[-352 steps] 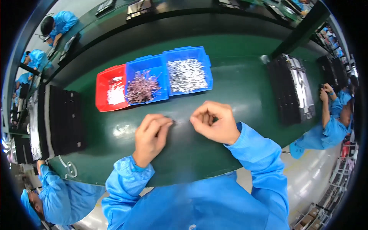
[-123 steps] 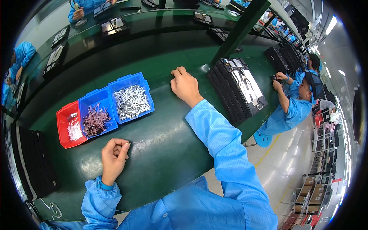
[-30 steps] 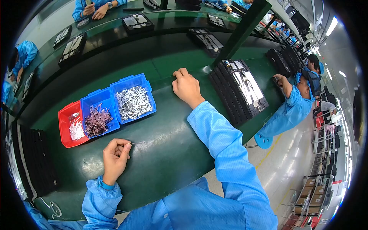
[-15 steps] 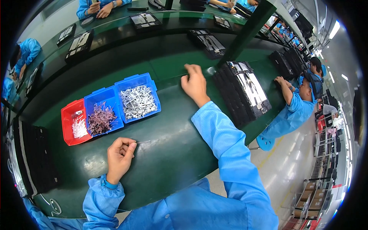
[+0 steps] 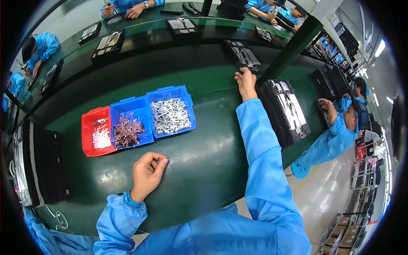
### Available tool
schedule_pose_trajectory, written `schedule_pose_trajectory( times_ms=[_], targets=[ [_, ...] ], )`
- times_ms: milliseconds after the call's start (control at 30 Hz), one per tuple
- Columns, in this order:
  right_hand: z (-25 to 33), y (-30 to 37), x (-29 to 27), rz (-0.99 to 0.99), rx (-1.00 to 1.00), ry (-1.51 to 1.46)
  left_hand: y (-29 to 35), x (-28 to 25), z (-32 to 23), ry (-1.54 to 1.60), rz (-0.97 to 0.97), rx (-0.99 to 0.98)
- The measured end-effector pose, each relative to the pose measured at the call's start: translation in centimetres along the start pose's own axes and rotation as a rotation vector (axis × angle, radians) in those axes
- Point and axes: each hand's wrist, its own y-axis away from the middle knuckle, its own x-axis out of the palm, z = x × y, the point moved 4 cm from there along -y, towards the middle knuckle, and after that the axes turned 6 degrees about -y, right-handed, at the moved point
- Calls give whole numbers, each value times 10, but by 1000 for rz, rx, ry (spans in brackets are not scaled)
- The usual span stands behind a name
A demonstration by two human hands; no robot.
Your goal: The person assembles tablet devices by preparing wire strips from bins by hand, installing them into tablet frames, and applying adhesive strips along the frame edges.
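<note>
Where the right hand [image 5: 245, 83] hovered beside the stack [image 5: 284, 111] half a second ago, it has now stretched, fingers parted, to the near end of a black silver-stripped panel [image 5: 244, 55], carrying the work farther out; contact cannot be told. The left hand [image 5: 146, 175] pinches a faint thin wire [image 5: 175, 160] low over the bench [image 5: 204, 182], well apart from that panel.

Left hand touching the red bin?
Apart. The head view shows bare green tabletop between the left hand and the red bin's front edge.
</note>
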Motion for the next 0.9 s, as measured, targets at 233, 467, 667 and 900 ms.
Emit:
schedule_pose_trajectory(
  times_ms=[233,467,667,900],
  targets=[
    [-11,-21,-20,366,278,-412,-7,2,4,-78,60,93],
    [-10,102,-6,602,368,-194,-4,2,1,-24,4,27],
    [13,245,-55,489,527,-106,0,0,5,83,2,-8],
    [49,409,-149,550,989,-168,0,-4,0,-1,-23,-11]
  ],
)
